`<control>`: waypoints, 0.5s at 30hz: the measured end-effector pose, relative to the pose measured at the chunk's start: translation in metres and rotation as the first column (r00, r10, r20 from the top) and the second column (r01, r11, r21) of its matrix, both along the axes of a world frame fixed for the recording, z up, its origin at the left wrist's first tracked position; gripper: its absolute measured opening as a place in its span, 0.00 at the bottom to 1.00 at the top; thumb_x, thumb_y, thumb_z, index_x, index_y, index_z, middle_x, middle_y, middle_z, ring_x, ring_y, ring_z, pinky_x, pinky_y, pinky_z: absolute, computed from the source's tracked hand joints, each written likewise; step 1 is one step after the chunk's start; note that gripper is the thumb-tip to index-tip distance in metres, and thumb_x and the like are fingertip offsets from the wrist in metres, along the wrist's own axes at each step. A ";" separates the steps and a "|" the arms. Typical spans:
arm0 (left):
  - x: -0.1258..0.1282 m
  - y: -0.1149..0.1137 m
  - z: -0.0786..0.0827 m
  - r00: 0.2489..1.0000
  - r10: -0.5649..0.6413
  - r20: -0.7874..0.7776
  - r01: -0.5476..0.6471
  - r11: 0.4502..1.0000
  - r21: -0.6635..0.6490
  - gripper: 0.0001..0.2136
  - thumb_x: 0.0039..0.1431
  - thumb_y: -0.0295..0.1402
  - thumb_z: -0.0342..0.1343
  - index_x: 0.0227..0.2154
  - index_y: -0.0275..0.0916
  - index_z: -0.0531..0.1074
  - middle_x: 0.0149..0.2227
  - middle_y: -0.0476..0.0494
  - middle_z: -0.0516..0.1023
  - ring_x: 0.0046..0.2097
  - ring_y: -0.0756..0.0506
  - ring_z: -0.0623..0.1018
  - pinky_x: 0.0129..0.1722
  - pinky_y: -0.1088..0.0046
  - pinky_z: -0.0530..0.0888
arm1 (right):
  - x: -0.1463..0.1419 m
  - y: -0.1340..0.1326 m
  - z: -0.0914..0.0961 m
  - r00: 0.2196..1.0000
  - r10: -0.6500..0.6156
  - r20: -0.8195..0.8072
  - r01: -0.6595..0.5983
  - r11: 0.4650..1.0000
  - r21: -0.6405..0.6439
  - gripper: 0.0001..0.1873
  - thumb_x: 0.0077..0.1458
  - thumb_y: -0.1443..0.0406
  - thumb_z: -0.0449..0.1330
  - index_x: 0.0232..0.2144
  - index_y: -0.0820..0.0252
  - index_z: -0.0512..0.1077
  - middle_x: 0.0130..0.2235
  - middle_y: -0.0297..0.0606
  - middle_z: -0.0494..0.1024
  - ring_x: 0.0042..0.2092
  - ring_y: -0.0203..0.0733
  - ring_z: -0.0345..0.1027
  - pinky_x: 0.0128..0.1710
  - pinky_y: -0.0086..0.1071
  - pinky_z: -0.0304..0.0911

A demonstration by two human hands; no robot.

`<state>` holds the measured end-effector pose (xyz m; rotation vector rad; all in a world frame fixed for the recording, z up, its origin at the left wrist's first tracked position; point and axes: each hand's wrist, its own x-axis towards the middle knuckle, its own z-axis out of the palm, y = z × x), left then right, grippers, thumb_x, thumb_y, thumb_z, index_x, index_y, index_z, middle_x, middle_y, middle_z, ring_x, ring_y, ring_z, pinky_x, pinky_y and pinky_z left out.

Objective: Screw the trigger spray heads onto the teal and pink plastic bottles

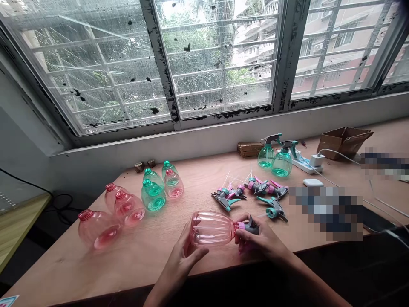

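A clear pink spray bottle [212, 229] lies sideways in the air just above the table's front edge, its base to the left. My left hand [185, 253] cradles the base end, fingers behind it and thumb stretched along the front. At the neck, my right hand [257, 238] is closed around the grey and pink trigger sprayer head [251, 226], which sits on the bottle's mouth. Beyond the bottle lie several loose trigger sprayer heads, among them a grey and teal one [273, 209] and a pink-collared one [255, 186].
To the left stand several open pink bottles [99, 230] and green bottles [153, 196]. Two green spray bottles [281, 165] with heads on stand at the back, near a power strip [306, 164] and a cardboard box [343, 143]. White cables and an earbud case [313, 182] lie right.
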<state>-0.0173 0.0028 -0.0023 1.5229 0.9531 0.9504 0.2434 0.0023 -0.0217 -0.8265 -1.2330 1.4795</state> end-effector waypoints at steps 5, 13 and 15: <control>-0.002 0.001 -0.005 0.996 0.071 -0.046 -0.068 0.995 0.069 0.39 0.58 0.38 0.64 0.68 0.52 0.49 0.72 0.48 0.52 0.71 0.37 0.53 0.70 0.58 0.49 | 0.000 -0.001 0.002 1.000 -0.001 0.000 0.001 1.000 -0.008 0.16 0.55 0.57 0.69 0.37 0.61 0.70 0.28 0.34 0.81 0.26 0.39 0.77 0.27 0.31 0.73; -0.002 0.001 -0.003 0.995 0.057 -0.086 -0.049 0.994 0.097 0.34 0.59 0.41 0.62 0.66 0.50 0.56 0.72 0.48 0.50 0.72 0.36 0.49 0.71 0.57 0.47 | 0.001 0.000 0.000 1.000 0.001 0.005 -0.001 1.000 0.015 0.15 0.56 0.57 0.68 0.36 0.61 0.69 0.28 0.34 0.82 0.26 0.38 0.77 0.27 0.29 0.72; -0.002 0.000 -0.004 0.996 0.051 -0.077 -0.043 0.995 0.093 0.35 0.60 0.40 0.62 0.67 0.52 0.54 0.72 0.49 0.48 0.72 0.38 0.49 0.71 0.57 0.46 | 0.001 0.001 -0.001 1.000 0.006 -0.001 -0.006 1.000 0.010 0.15 0.56 0.57 0.68 0.36 0.60 0.68 0.27 0.34 0.82 0.25 0.38 0.77 0.26 0.29 0.72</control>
